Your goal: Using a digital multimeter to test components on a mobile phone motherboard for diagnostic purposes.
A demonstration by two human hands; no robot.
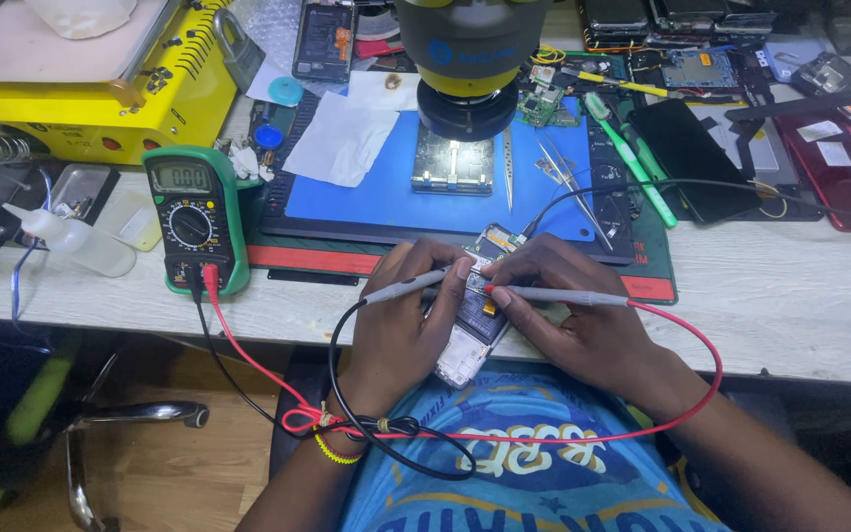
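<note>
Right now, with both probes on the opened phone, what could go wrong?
1. The opened phone sits at the table edge, partly over the lap, supported mostly by the left hand and right hand; it may slip.
2. Both probe tips meet close together on the board; a small slide could perhaps bridge contacts.
3. The red lead and black lead loop below the table near the wrists; a snag could tug the multimeter.

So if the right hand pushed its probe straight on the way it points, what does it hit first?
The right hand aims its red-lead probe leftward; the tip already sits about on the opened phone. Going on, it would likely meet the left hand's fingers, though depth is unclear.
</note>
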